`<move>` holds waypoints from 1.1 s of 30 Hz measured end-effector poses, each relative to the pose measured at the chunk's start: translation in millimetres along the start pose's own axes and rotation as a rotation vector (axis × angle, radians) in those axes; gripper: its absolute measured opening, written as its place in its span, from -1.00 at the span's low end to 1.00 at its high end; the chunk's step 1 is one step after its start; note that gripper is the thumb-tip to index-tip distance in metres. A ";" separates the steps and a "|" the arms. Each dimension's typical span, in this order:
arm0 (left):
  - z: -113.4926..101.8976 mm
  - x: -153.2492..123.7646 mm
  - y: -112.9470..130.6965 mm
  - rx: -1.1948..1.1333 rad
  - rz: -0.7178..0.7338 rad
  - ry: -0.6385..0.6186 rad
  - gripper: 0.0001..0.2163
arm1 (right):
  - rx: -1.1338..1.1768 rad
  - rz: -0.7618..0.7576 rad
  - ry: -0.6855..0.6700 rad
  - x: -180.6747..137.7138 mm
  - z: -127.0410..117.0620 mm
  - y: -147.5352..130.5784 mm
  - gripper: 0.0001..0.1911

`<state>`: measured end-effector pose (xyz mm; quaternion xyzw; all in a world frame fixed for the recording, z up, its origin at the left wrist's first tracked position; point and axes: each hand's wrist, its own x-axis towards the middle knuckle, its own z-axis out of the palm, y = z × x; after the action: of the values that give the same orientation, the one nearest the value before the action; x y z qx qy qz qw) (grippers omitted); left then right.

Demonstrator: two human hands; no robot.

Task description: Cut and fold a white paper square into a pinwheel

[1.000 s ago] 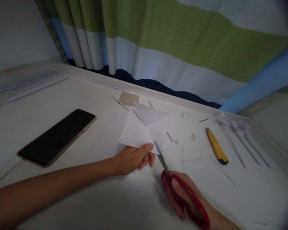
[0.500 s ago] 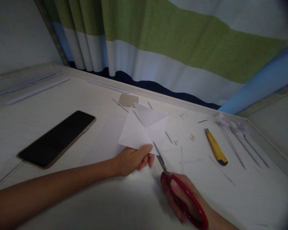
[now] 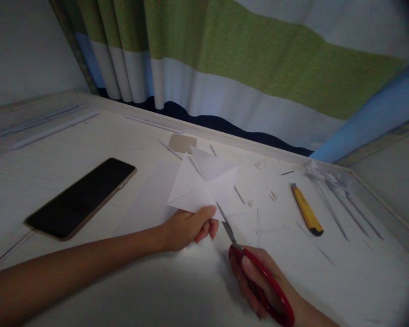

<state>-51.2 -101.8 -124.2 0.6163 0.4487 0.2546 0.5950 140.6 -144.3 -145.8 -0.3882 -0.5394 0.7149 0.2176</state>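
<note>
My left hand (image 3: 190, 227) pinches the near corner of a folded white paper (image 3: 201, 184) and holds it a little above the table, its triangular flaps pointing away from me. My right hand (image 3: 255, 281) grips red-handled scissors (image 3: 259, 272), fingers through the loops. The scissor blades (image 3: 225, 222) point up and left and touch the paper's lower edge just right of my left thumb.
A black phone (image 3: 82, 195) lies face up at the left. A yellow utility knife (image 3: 306, 210) lies at the right, with rolled paper sticks (image 3: 344, 200) beyond it. A small brown card (image 3: 182, 142), paper scraps and thin strips dot the white table. A striped curtain (image 3: 259, 68) hangs behind.
The scissors have slid slightly left and deeper along the paper's edge. My left hand and the paper have barely moved.
</note>
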 end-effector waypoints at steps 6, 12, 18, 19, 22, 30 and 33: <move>-1.3 -1.3 3.4 0.032 -0.020 -0.019 -0.56 | 0.020 0.023 -0.017 0.0 -1.7 -3.3 -0.61; -1.1 0.8 0.9 0.012 0.004 0.007 -0.56 | 0.034 0.028 -0.040 -0.4 -6.9 0.0 -0.62; -0.1 0.1 0.6 0.035 0.028 0.001 -0.58 | 0.004 0.050 -0.033 -1.8 -9.1 1.0 -0.60; 0.5 -0.3 0.2 0.034 0.035 0.007 -0.58 | -0.002 0.047 -0.034 -2.0 -8.7 0.2 -0.59; 2.2 -0.9 -0.9 0.035 0.041 0.034 -0.58 | -0.012 0.029 -0.045 -1.9 -7.0 -2.5 -0.58; 1.6 -2.8 0.5 0.083 0.039 0.042 -0.58 | -0.051 0.014 -0.035 -2.1 -5.3 -4.2 -0.61; 1.6 -2.9 -0.4 0.090 0.032 0.046 -0.58 | -0.043 0.018 -0.028 -1.6 -5.4 -3.4 -0.62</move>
<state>-51.3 -105.2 -124.2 0.6436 0.4634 0.2575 0.5520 145.5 -141.1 -142.7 -0.3876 -0.5539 0.7105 0.1953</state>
